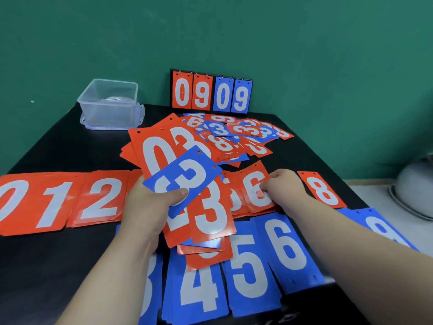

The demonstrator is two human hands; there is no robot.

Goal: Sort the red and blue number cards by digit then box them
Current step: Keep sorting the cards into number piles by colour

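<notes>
Blue piles (248, 263) of 4, 5 and 6 lie nearest on the black table (58, 146). Behind, from the left: red piles (54, 202) of 0, 1, 2; the left hand (150, 207) grips a fan of cards (187, 179) with blue 3 on top; the right hand (284, 186) pinches the red 6 card (255, 184); then a red 8 card (322, 191)

Cards crowd a black table (54, 146) – bare lanes left and right rear

Open tabletop runs between the clear box (109, 104) and the red row (58, 202). The scoreboard (212, 93), loose pile (234, 137), held fan (187, 177) and blue row (246, 266) block back, centre and front.
</notes>
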